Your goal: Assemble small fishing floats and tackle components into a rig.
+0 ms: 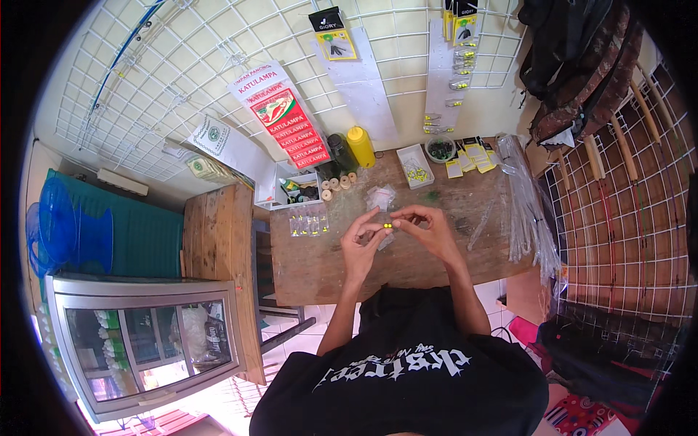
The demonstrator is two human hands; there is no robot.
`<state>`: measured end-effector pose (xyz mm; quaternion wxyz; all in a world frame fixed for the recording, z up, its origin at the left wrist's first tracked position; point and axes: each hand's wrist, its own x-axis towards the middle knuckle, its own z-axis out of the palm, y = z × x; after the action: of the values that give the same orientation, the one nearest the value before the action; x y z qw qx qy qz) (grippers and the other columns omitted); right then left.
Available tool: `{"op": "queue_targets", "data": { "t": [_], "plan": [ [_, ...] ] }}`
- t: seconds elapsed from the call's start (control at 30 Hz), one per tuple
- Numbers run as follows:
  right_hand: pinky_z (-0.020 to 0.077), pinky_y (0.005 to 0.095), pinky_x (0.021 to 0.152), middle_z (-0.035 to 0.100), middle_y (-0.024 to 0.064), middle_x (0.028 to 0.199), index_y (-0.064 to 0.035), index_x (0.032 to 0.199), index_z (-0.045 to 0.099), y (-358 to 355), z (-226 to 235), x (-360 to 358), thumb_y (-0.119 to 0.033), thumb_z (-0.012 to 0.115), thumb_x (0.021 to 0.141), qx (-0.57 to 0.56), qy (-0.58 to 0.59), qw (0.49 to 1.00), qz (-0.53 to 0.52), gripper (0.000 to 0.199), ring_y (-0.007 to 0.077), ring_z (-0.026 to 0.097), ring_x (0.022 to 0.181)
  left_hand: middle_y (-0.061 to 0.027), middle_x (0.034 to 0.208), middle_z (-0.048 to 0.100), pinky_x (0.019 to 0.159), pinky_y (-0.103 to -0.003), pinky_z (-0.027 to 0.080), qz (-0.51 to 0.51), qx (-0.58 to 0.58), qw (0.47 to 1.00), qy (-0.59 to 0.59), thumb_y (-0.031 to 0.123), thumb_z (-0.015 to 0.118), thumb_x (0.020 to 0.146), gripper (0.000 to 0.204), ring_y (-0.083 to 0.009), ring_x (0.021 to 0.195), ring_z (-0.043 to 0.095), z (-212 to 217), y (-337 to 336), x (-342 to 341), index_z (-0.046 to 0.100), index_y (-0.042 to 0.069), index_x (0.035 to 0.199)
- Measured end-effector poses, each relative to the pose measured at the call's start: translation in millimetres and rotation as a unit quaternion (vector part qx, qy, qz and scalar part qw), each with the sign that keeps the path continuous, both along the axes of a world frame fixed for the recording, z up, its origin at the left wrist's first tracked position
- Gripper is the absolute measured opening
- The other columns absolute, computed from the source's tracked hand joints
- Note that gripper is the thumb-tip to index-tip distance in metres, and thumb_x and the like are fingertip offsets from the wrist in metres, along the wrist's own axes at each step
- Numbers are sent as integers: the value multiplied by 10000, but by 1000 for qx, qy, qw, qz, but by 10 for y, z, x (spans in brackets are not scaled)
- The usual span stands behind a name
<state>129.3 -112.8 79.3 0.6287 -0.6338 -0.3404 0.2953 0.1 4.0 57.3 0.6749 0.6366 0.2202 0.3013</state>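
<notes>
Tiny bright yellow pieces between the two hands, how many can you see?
2. The left piece is nearer the left hand; the right piece, close beside it, is nearer the right hand. More may be hidden behind the fingers.

The left hand (361, 238) and right hand (429, 231) nearly meet, fingers (414, 210) bent. Both forearms (470, 299) converge forward.

Our single head view faces down and forward.
We look from above the left hand (361, 238) and right hand (430, 232), near enough to show both distinctly; our wide fisheye also takes in the surface (313, 267) beneath them and the wall (283, 36) beyond.
</notes>
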Motion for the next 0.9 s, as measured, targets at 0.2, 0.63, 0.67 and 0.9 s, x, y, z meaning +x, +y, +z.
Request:
{"op": "queue_targets", "data": {
  "t": [0.2,0.63,0.67,0.9],
  "plan": [
    [425,241,612,682,39,803,-74,960,719,-34,-51,-50,-143,713,794,-29,-57,998,29,180,72,534,666,20,719,671,695,-212,394,12,153,984,95,46,742,764,437,-37,628,461,152,-3,-55,582,39,1170],
    [457,278,672,686,73,794,-54,906,722,-102,-94,-90,-96,724,755,-42,-112,993,12,156,132,572,691,-1,696,682,698,-267,405,-63,282,943,163,114,757,741,345,-115,542,429,254,30,-52,660,76,1070],
    [458,289,682,686,79,810,-55,900,720,-107,-96,-88,-103,720,759,-45,-115,992,9,150,152,578,702,-1,699,685,688,-266,413,-60,296,940,155,121,761,739,305,-112,548,449,224,38,-47,680,61,1027],
    [462,303,689,680,89,829,-55,908,717,-75,-129,-73,-89,712,765,-34,-95,995,7,148,171,583,722,-56,737,688,635,-271,439,-27,179,973,145,102,767,721,194,-121,621,530,-167,55,-58,718,25,892]
  ]
}}
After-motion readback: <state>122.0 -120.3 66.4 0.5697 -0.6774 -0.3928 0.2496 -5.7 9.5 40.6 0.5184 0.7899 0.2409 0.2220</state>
